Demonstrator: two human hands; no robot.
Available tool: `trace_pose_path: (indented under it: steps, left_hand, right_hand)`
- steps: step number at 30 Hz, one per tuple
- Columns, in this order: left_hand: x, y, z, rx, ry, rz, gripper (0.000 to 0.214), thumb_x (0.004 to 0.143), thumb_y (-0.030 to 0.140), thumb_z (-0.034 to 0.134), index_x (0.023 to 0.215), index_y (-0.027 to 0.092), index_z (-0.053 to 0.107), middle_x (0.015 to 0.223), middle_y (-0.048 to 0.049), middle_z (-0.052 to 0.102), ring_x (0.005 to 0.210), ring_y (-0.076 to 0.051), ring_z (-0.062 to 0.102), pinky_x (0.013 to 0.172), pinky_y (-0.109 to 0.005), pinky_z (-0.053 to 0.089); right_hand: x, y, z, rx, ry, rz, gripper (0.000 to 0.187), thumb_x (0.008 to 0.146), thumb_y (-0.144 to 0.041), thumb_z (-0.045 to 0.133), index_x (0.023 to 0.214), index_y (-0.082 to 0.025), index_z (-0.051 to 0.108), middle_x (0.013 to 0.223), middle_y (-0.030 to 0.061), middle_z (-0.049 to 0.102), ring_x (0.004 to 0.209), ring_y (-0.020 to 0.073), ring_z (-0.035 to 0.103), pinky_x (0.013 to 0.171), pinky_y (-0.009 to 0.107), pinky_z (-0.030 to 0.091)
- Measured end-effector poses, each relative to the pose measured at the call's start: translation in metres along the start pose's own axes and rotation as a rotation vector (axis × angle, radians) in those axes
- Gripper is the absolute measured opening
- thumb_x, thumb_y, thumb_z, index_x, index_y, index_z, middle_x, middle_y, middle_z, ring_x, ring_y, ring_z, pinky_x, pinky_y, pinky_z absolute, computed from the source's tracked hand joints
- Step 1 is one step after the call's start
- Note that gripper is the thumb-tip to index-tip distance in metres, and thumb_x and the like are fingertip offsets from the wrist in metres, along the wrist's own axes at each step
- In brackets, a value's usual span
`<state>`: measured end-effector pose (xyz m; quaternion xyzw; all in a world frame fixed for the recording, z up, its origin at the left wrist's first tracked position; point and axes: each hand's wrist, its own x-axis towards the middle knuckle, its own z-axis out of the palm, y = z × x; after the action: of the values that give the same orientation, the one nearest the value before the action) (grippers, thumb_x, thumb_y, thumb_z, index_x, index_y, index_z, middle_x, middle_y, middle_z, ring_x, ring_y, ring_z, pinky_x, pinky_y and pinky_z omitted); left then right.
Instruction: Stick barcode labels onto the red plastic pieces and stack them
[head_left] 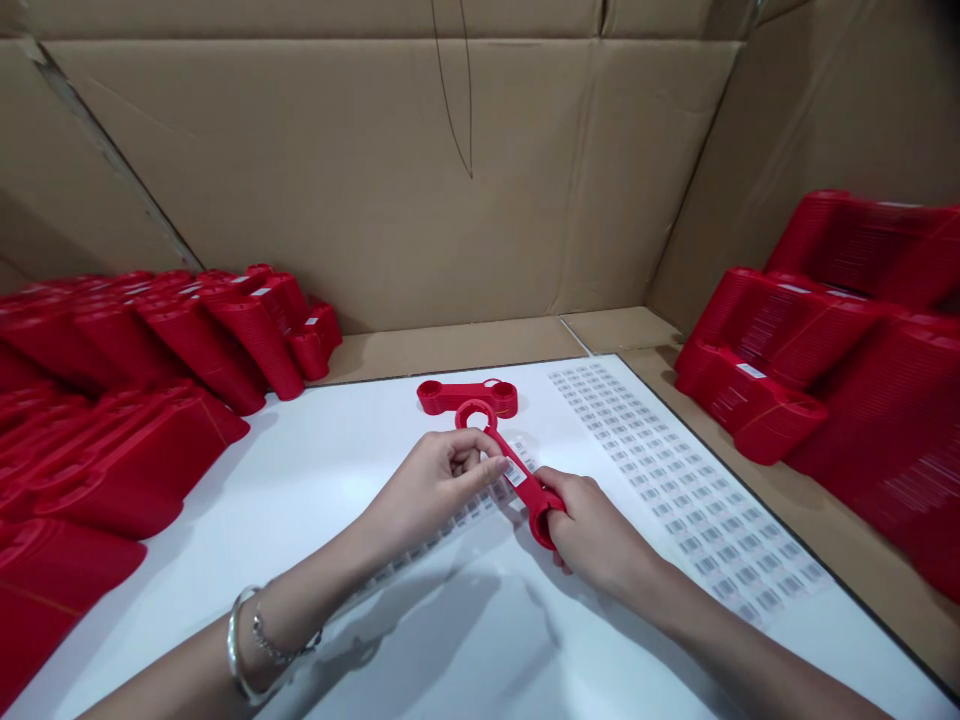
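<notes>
Right hand (592, 530): a red plastic double-ring bar (525, 485) is clenched at its lower end.
Left hand (431, 490): is held curled just beside the bar; any grasp cannot be told.

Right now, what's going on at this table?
A person holds a red plastic two-ringed part above a sheet of barcode labels on a white table. The right hand wraps its lower end; the left hand is by its upper ring. A matching part lies beyond, and red stacks line both sides.

Left hand (433, 490) and right hand (596, 530) sit close (forearms (285, 610) converging).
</notes>
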<state>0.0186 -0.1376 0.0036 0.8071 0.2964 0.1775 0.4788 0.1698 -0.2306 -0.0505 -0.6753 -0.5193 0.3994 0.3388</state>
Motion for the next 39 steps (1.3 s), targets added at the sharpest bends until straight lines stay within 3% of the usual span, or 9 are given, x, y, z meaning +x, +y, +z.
trace_pose_path:
  steps: [23, 28, 31, 36, 39]
  left_hand:
    - [0.001, -0.002, 0.001, 0.060, -0.021, -0.024, 0.025, 0.083, 0.037, 0.051, 0.076, 0.014, 0.059, 0.050, 0.0059, 0.030, 0.047, -0.007, 0.026, 0.045, -0.020, 0.022]
    - [-0.001, -0.003, 0.004, 0.141, 0.001, -0.011, 0.026, 0.085, 0.037, 0.047, 0.077, 0.014, 0.059, 0.055, 0.0033, 0.042, 0.051, -0.008, 0.034, 0.047, -0.020, 0.026]
    - [-0.004, -0.007, 0.011, 0.325, 0.091, 0.083, 0.025, 0.087, 0.033, 0.044, 0.074, 0.015, 0.057, 0.055, 0.0028, 0.045, 0.051, -0.008, 0.037, 0.049, -0.022, 0.029]
    - [-0.006, -0.020, 0.022, 0.826, 0.355, 0.463, 0.028, 0.086, 0.035, 0.048, 0.068, 0.014, 0.052, 0.057, 0.0010, 0.047, 0.052, -0.010, 0.039, 0.053, -0.026, 0.031]
    - [-0.002, -0.023, 0.018, 0.963, 0.465, 0.511, 0.025, 0.086, 0.035, 0.048, 0.074, 0.014, 0.051, 0.067, -0.0020, 0.050, 0.058, -0.012, 0.042, 0.052, -0.027, 0.034]
  right_hand:
    - [-0.002, -0.002, -0.001, 0.009, -0.003, -0.003, 0.017, 0.067, -0.006, 0.035, 0.070, -0.018, 0.047, 0.062, -0.0006, 0.052, 0.047, 0.0086, 0.044, 0.045, 0.020, 0.032]
    - [-0.003, -0.003, 0.000, 0.029, -0.008, 0.002, 0.018, 0.068, -0.007, 0.036, 0.074, -0.018, 0.049, 0.063, 0.0002, 0.053, 0.047, 0.0093, 0.044, 0.044, 0.020, 0.031]
    - [-0.002, -0.003, 0.002, 0.042, -0.013, 0.009, 0.021, 0.068, -0.007, 0.035, 0.076, -0.018, 0.050, 0.063, -0.0005, 0.053, 0.046, 0.0085, 0.044, 0.046, 0.020, 0.032]
    - [-0.005, -0.002, 0.007, 0.025, -0.025, -0.023, 0.020, 0.067, -0.005, 0.033, 0.074, -0.017, 0.046, 0.064, -0.0011, 0.054, 0.047, 0.0076, 0.045, 0.049, 0.020, 0.032]
    - [-0.008, -0.004, 0.009, 0.013, -0.033, -0.029, 0.020, 0.068, -0.005, 0.034, 0.076, -0.017, 0.047, 0.064, -0.0006, 0.054, 0.048, 0.0080, 0.045, 0.049, 0.020, 0.033]
